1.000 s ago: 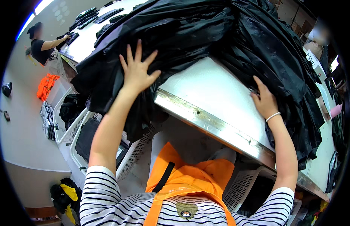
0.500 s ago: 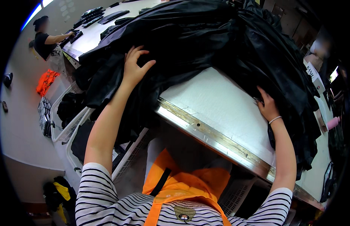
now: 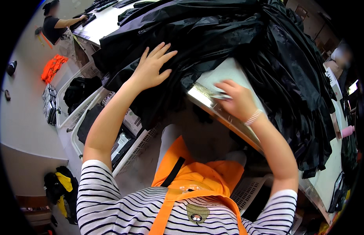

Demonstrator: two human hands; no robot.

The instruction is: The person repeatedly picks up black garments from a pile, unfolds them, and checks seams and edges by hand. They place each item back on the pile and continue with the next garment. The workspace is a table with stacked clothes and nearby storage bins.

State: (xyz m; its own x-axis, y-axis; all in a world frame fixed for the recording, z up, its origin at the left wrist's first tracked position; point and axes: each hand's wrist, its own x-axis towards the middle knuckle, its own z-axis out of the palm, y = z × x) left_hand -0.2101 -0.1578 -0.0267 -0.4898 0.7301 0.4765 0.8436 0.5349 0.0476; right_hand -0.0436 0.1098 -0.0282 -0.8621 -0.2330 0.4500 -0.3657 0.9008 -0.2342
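A big heap of black, slightly shiny fabric (image 3: 189, 35) covers much of the white table and hangs over its near edge. My left hand (image 3: 150, 70) lies on the left part of the heap, fingers spread and palm down. Over a bare corner of the tabletop (image 3: 219, 76), near the metal-trimmed edge, my right hand (image 3: 238, 100) is closed with its fingers bent. A small metallic thing (image 3: 221, 96) shows at its fingertips; its kind is unclear. Black fabric falls in folds on both sides of that corner.
White plastic baskets (image 3: 129, 156) with black clothing and packets stand on the floor to the left. Beyond them lie an orange bundle (image 3: 53, 68) and stacked packets (image 3: 49, 103). Another person (image 3: 56, 23) works at the table's far left; a second person (image 3: 340, 56) is at the far right.
My right hand has left the fabric at the right and moved left over the table corner. My left hand has flattened onto the heap. The fabric now covers more of the tabletop.
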